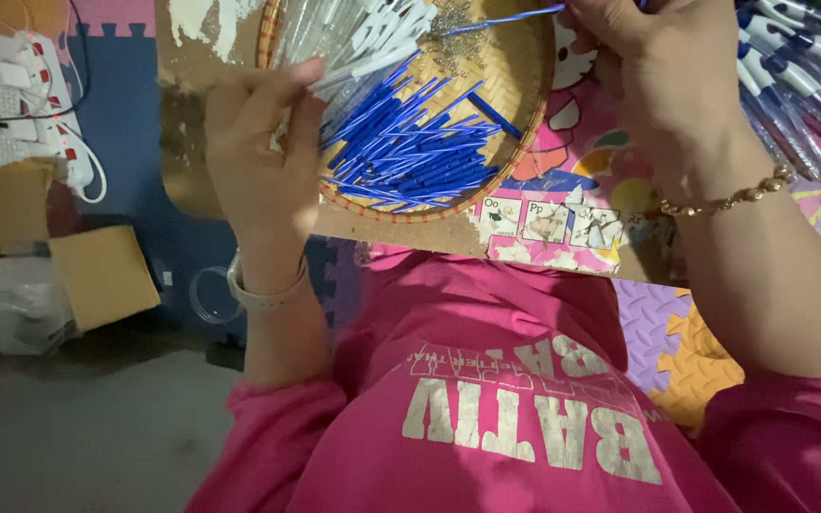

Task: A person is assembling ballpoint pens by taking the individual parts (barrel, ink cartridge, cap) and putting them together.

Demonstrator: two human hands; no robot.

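Observation:
My left hand (258,152) grips a clear and white pen barrel (368,65) over a round woven tray (529,104). My right hand (658,76) pinches one end of a thin blue ink refill (501,21) that points left toward the barrel. In the tray lie several blue refills (410,147), several clear pen barrels (334,28) at its top left, and a small heap of metal springs (458,43).
A pile of assembled blue and white pens (800,76) lies at the right. The tray sits on a low board over colourful foam mats (658,332). A white power strip (49,114), cardboard boxes (102,275) and a plastic bag (2,313) are at the left.

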